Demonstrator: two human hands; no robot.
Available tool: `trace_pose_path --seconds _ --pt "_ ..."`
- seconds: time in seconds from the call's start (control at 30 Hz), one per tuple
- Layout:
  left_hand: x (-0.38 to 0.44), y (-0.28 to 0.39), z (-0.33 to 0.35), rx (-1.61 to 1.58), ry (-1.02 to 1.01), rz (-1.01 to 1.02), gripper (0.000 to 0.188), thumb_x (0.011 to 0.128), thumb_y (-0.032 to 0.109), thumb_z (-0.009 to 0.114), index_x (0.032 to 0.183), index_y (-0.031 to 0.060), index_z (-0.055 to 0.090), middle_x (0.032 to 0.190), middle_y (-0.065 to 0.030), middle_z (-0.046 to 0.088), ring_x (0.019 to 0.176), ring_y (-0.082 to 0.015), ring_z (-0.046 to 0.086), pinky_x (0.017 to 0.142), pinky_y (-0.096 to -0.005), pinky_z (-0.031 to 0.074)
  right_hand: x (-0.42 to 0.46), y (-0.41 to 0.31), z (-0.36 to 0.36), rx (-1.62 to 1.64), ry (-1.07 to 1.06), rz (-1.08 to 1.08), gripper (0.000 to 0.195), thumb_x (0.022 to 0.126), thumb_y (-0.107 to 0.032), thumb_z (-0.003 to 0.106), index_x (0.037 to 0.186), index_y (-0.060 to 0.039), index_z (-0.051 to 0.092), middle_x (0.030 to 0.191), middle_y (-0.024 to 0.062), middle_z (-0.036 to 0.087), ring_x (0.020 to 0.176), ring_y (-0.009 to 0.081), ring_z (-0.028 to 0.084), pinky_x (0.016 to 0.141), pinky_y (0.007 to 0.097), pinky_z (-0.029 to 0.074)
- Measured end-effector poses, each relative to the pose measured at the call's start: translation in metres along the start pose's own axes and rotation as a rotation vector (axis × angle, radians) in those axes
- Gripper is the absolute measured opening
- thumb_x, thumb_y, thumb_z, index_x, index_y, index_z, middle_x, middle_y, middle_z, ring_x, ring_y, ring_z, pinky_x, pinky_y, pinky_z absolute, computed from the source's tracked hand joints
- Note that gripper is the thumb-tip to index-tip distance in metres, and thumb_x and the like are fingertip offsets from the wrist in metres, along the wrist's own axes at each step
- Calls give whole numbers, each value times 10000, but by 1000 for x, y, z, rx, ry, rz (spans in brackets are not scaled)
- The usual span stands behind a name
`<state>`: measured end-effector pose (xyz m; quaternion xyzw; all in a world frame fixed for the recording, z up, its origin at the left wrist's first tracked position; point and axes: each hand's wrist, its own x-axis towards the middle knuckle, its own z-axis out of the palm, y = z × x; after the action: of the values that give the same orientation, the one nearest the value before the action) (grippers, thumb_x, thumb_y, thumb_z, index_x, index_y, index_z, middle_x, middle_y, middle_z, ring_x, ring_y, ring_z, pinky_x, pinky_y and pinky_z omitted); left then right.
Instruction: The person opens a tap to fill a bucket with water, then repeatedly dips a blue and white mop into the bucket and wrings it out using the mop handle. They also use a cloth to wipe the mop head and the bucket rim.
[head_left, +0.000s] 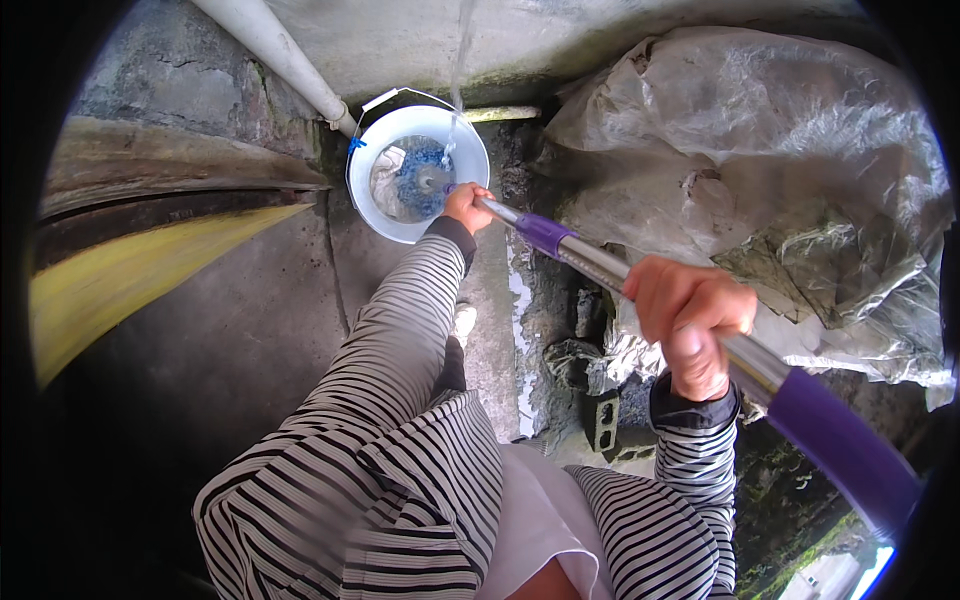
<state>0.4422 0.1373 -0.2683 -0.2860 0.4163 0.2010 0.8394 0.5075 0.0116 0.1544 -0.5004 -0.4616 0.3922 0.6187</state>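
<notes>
A metal mop handle with purple grips (596, 259) runs slantwise from the lower right to a white bucket (362, 180). My left hand (469, 206) is closed round its lower part at the bucket's right rim. Higher up the pole, my right hand (690, 322) grips the bare metal between two purple sleeves. Inside the bucket lies a blue and white mop head (420, 176), with a pale cloth (386, 184) at its left. A thin stream of water (457, 75) falls into the bucket from above.
A pale pipe (277, 56) comes down the wall to the bucket's left. Crumpled plastic sheeting (750, 150) covers a heap at the right, with a hollow concrete block (602, 420) below it. A yellow-faced board (172, 262) juts in from the left.
</notes>
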Motion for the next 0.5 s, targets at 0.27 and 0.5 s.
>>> trace_pose_path --seconds 0.27,0.5 --pt "-25 -12 -33 235 -58 13 179 807 10 448 639 65 416 534 -26 414 486 -179 441 528 -313 421 -47 -15 23 -130 -161 0 262 829 -251 696 679 -80 565 588 32 551 542 178 514 749 415 452" --pt "-61 -29 -20 28 -120 -38 130 782 44 434 682 125 420 617 -11 446 604 -191 483 667 -333 445 -75 -96 10 -85 31 -82 337 864 -287 638 618 -125 473 560 -9 483 507 150 459 750 406 455"
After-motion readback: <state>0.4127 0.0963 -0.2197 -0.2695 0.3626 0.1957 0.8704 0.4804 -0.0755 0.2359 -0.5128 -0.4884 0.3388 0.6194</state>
